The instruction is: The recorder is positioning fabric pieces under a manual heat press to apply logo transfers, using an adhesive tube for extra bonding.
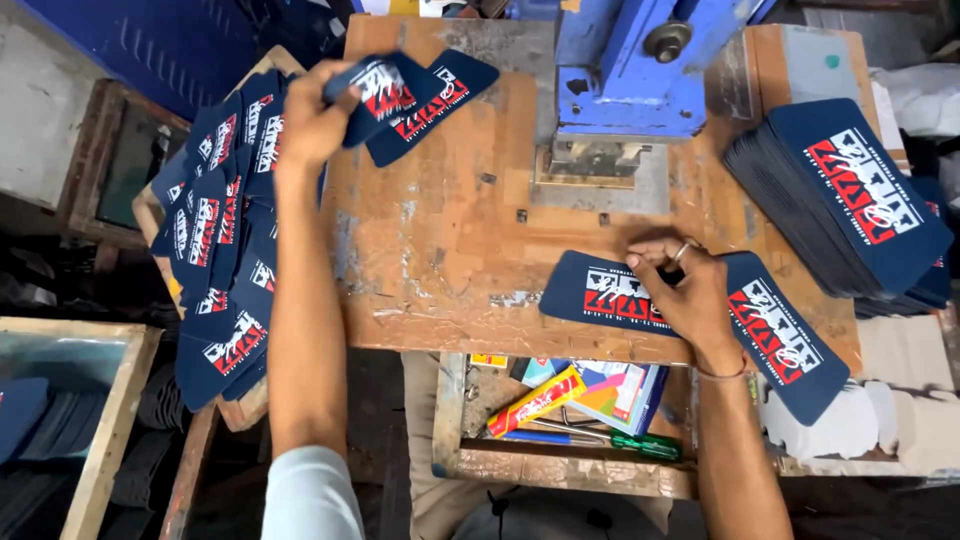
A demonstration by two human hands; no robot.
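Note:
My left hand holds a dark blue printed card up at the far left of the wooden table, just over another card lying there. My right hand presses down on a card lying flat near the table's front edge, with one more card beside it to the right. All cards are navy with red and white print.
A loose heap of the same cards spreads over a tray at the left. A neat thick stack sits at the right. A blue metal press stands at the back. An open drawer below holds a screwdriver and packets.

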